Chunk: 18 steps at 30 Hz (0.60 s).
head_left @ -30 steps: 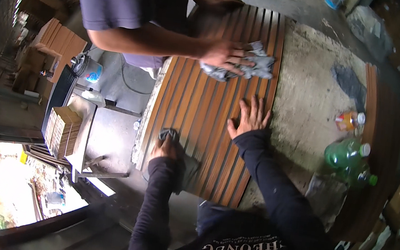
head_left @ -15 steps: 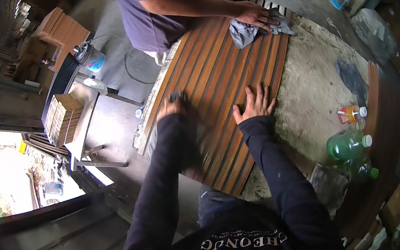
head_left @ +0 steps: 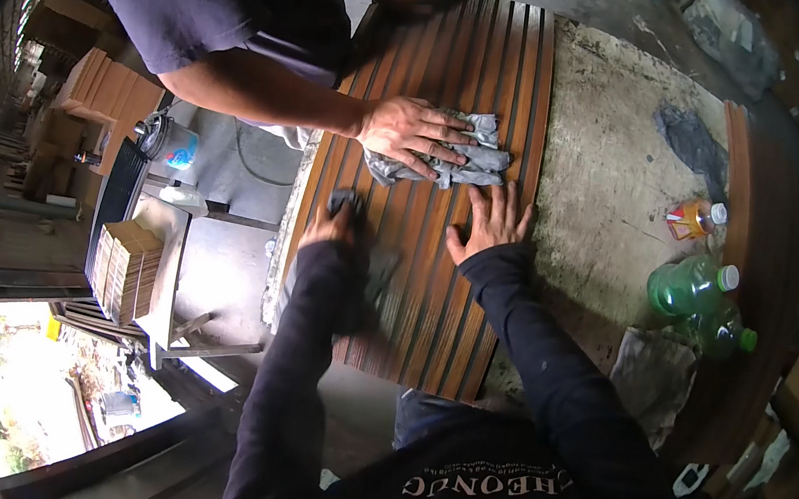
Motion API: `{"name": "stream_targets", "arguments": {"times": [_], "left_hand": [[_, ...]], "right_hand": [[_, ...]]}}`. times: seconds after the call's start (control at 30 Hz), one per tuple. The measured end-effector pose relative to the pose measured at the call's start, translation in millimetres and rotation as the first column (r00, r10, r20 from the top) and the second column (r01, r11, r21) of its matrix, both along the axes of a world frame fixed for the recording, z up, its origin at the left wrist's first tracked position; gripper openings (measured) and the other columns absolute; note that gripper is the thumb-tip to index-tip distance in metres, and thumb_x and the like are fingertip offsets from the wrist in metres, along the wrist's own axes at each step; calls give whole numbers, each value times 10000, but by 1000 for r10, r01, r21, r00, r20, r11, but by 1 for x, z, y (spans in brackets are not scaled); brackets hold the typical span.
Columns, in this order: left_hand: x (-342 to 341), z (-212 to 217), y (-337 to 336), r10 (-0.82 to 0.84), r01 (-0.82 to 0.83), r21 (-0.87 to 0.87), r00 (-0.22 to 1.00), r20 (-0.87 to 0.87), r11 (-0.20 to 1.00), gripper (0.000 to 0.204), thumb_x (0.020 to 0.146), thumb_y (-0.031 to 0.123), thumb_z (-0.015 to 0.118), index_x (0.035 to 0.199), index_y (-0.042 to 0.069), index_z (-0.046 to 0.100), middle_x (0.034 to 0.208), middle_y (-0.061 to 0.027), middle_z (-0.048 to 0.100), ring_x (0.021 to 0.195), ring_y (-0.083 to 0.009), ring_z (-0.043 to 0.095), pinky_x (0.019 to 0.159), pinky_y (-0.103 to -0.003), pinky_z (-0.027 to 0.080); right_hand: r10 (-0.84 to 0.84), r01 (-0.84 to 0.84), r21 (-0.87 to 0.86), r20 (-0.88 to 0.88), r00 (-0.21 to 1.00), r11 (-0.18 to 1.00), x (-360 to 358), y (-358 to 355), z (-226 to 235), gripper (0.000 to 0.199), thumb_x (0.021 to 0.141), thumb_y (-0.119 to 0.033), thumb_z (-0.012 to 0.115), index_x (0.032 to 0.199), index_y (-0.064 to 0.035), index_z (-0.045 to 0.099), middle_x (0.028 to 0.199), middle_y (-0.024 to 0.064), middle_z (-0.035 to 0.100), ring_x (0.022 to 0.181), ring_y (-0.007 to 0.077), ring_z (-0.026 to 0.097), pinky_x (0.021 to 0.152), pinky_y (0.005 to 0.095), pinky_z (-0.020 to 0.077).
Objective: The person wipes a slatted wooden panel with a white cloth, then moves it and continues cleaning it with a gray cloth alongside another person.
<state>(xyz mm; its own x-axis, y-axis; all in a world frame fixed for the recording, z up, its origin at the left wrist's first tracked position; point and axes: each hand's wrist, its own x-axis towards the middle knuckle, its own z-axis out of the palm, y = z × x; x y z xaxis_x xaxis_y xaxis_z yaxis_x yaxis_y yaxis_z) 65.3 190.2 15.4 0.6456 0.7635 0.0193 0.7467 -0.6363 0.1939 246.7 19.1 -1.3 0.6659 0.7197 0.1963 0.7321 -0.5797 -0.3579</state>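
One ribbed wooden panel point(head_left: 413, 241) lies on the pale, stained desk point(head_left: 592, 164). On its left part, the person's left hand point(head_left: 326, 228) is curled around a dark cloth point(head_left: 345, 203), partly blurred; the right hand point(head_left: 493, 226), holding nothing, rests with spread fingers near the right edge. Just beyond the right hand, a co-worker's hand point(head_left: 409, 135) lies flat on a crumpled grey cloth point(head_left: 479, 166) atop the panel. Farther right are a small orange bottle point(head_left: 689, 220) and two green bottles point(head_left: 683, 287)

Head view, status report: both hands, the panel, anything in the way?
Left hand gripping dark cloth over slatted panel. Right hand flat on panel. Co-worker's hand and grey cloth on panel, close to right hand.
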Motion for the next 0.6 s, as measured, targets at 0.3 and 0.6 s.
{"name": "stream_targets", "arguments": {"times": [0.3,0.6], "left_hand": [[-60,-1,-54,78,-99,-101,979,-191,990,418,796,258,514,1211,215,495,1085,-162,515,938,-345,573,792,-436,469],[-8,18,-38,64,-63,-27,996,63,998,299,789,237,522,1071,140,548,979,-156,536,880,-361,562,727,-438,476]], "right_hand": [[4,-2,-45,29,1000,999,4,-7,-3,658,727,-401,614,1283,-131,389,1352,173,321,1316,375,194,1036,604,121],[36,-32,-80,57,998,996,4,-3,-9,659,751,-427,576,1309,-141,374,1406,163,267,1338,354,169,1050,592,131]]}}
